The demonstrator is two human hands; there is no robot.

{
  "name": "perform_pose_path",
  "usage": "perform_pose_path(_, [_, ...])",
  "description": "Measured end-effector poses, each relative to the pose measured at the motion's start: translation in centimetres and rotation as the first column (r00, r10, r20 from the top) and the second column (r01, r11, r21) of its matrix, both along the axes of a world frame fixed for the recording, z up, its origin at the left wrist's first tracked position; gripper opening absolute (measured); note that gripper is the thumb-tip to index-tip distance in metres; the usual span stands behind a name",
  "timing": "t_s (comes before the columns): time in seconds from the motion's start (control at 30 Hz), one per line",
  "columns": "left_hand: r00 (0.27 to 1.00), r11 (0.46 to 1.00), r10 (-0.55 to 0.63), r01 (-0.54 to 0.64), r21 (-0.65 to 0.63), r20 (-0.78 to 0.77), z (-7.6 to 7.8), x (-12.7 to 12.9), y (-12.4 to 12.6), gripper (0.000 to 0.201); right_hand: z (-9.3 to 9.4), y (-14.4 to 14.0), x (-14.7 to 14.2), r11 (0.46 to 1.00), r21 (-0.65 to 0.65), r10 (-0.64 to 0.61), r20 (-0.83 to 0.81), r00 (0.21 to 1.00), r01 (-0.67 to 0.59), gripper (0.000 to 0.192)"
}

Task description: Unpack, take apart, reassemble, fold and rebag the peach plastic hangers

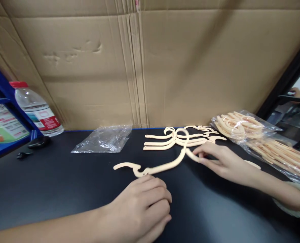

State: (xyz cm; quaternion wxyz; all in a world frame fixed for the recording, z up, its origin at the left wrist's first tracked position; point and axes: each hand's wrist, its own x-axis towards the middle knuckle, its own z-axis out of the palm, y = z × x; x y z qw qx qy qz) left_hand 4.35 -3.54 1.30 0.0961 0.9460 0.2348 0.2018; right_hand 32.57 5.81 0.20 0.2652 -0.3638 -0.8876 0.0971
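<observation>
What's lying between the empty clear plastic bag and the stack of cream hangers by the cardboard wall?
Nothing: the head view shows only bare black tabletop between the crumpled clear plastic bag and the stack of cream plastic hangers.

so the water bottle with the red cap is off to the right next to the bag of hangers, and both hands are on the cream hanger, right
Not quite. The head view shows the water bottle on the left, by the blue shelf, far from the bag of hangers on the right. The left hand and right hand do touch the cream hanger.
</observation>
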Motion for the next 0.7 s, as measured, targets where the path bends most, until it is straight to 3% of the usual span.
perform_pose_path(0.2, [0.990, 0.991, 0.136, -0.136, 0.020, -0.019, -0.4, 0.1, 0.2, 0.017, 0.0, -0.6, -0.4, 0.998, -0.039, 0.049, 0.152, 0.987, -0.044, 0.016])
perform_pose_path(0.47, [0.957, 0.957, 0.288, -0.287, 0.029, -0.027, -1.2, 0.0, 0.3, 0.020, -1.2, 0.1, -0.9, 0.998, 0.061, -0.006, 0.078, 0.997, 0.001, 0.013])
perform_pose_path(0.6, [0.954, 0.954, 0.301, -0.301, -0.001, -0.016, -1.5, -0.2, 0.3, 0.020, -1.1, 0.9, -0.8, 0.996, 0.093, -0.011, 0.052, 0.999, 0.006, 0.012])
perform_pose_path(0.7, [0.955, 0.955, 0.297, -0.297, -0.027, 0.005, -1.6, -0.2, 0.3, 0.020, -0.5, 2.5, 0.0, 0.988, 0.131, -0.086, 0.073, 0.994, 0.076, 0.015])
